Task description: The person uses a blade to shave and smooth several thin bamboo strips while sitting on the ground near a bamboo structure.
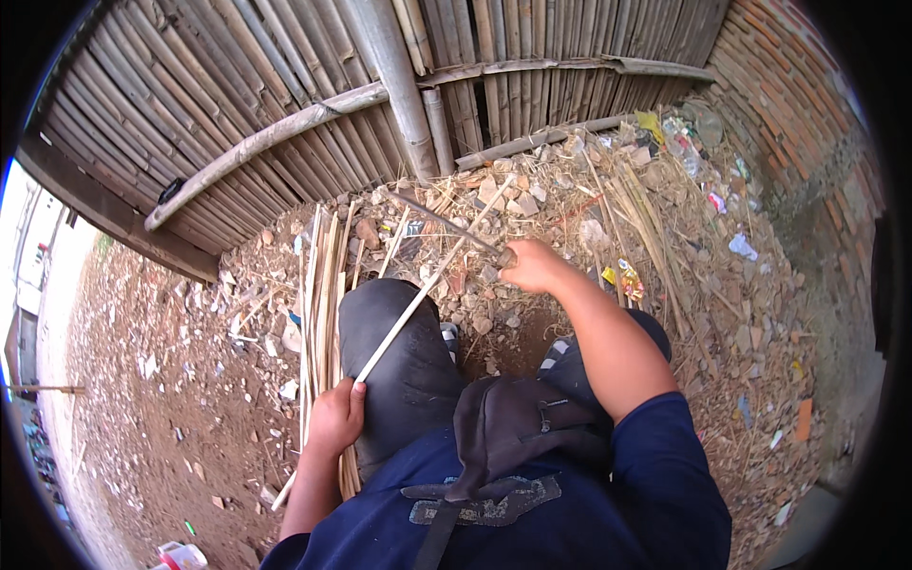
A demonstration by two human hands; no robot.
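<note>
My left hand (337, 418) is closed around a long, pale bamboo strip (404, 320) beside my left knee. The strip slants up and away to the right, and its near end sticks out below that hand. My right hand (534, 266) grips the handle of a long, dark-bladed knife (439, 218) in front of my knees. Its blade points to the far left and crosses the strip near the far end; whether they touch I cannot tell. Along my left leg lies a bundle of split bamboo strips (321, 275), partly hidden by my leg and arm.
More strips (655, 237) lie on the right among stones and litter. Beyond them stands a bamboo fence (285, 142) with a thick post (404, 95). A brick wall (798, 104) closes the right side. A yellow wrapper (629, 281) lies near my right knee.
</note>
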